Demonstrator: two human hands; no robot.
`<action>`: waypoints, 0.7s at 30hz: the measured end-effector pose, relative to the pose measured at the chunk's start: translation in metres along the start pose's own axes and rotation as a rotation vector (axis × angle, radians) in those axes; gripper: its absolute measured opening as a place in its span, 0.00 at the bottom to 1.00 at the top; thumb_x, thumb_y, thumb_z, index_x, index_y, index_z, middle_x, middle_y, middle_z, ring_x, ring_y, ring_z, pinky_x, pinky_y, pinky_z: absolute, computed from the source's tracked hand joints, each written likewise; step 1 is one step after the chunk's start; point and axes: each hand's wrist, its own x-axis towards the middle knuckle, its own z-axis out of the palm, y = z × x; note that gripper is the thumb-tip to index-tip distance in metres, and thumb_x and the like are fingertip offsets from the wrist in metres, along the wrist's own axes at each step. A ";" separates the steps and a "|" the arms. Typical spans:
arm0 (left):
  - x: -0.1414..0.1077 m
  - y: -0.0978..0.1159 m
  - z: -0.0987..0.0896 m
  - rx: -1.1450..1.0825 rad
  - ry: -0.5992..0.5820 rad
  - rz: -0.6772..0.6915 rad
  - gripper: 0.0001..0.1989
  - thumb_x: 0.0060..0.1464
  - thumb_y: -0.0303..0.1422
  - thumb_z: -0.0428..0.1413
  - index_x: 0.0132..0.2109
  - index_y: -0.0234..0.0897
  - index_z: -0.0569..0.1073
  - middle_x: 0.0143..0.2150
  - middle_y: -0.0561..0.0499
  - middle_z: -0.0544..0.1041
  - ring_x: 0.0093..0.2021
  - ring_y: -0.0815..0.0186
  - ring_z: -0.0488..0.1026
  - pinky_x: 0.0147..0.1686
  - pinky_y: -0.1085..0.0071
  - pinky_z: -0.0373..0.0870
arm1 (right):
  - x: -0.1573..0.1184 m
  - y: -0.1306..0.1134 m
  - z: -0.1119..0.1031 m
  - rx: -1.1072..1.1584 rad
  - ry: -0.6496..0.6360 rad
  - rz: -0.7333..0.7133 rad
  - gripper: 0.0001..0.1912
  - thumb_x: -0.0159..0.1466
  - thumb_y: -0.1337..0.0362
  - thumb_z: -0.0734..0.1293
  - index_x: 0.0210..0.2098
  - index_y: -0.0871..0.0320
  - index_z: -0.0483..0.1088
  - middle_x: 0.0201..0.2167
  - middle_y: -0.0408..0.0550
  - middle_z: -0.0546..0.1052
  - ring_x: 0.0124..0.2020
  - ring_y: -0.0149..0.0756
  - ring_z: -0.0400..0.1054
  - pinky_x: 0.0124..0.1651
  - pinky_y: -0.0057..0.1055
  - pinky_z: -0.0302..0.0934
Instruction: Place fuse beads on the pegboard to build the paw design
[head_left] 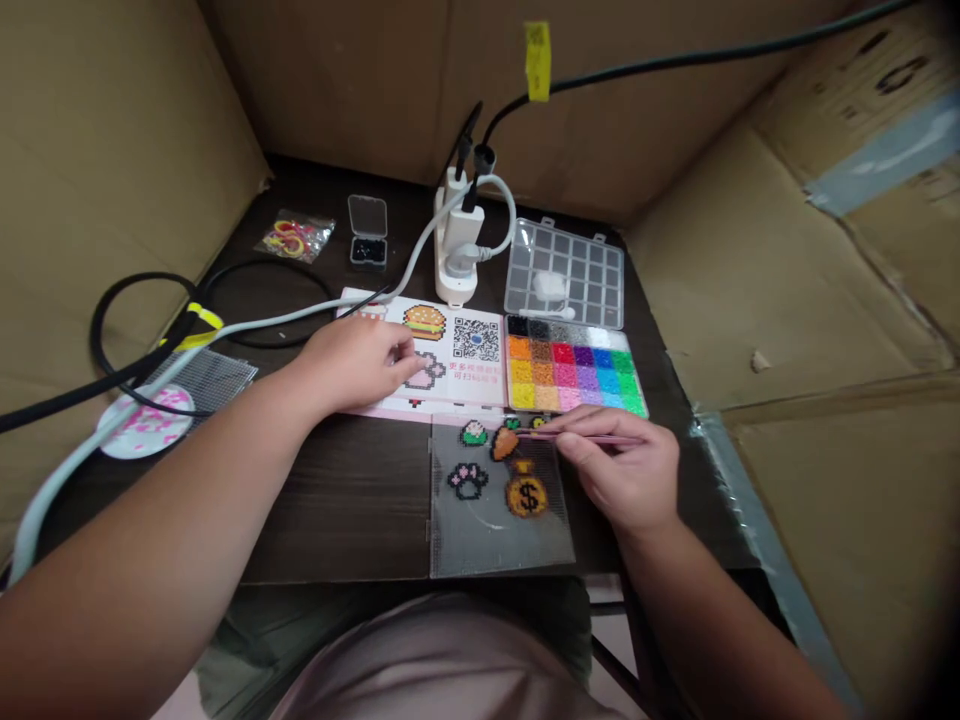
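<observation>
Head view: At a dark surface (337, 510), a person's right hand (634, 475) has its grip closed around pink tweezers (600, 439), their tips hard to make out beside an orange bead figure (505, 443) on the clear pegboard (495, 550). Fingers partly hide a yellow figure (538, 423) at the board's far edge. The left hand (367, 362) lies over a printed pattern sheet (476, 388), covering part of a pink paw picture (429, 373); whether that curled grip holds anything, onlookers cannot tell. Overhead, a black cable (675, 62) runs out of frame, its yellow tag (538, 62) illegible.
</observation>
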 end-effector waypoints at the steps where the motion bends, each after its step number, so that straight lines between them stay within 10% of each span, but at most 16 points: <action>1: 0.000 0.000 0.000 -0.005 0.000 0.001 0.18 0.62 0.50 0.53 0.38 0.43 0.80 0.32 0.47 0.81 0.35 0.56 0.75 0.33 0.63 0.61 | 0.002 0.001 -0.007 -0.012 0.065 -0.023 0.04 0.62 0.65 0.80 0.31 0.54 0.83 0.31 0.49 0.87 0.32 0.41 0.84 0.37 0.34 0.79; 8: 0.000 0.000 0.000 -0.058 0.009 0.002 0.17 0.61 0.50 0.54 0.34 0.45 0.78 0.27 0.49 0.79 0.30 0.57 0.74 0.32 0.63 0.61 | 0.017 0.014 -0.081 -0.252 0.557 -0.060 0.09 0.57 0.59 0.82 0.29 0.54 0.81 0.31 0.50 0.87 0.35 0.47 0.85 0.38 0.39 0.80; 21: 0.002 -0.001 -0.001 -0.033 -0.026 -0.036 0.17 0.59 0.51 0.53 0.32 0.45 0.74 0.31 0.48 0.80 0.34 0.55 0.75 0.33 0.62 0.62 | 0.011 0.033 -0.071 -0.350 0.375 0.063 0.07 0.57 0.59 0.80 0.29 0.55 0.83 0.29 0.51 0.87 0.29 0.40 0.82 0.32 0.33 0.78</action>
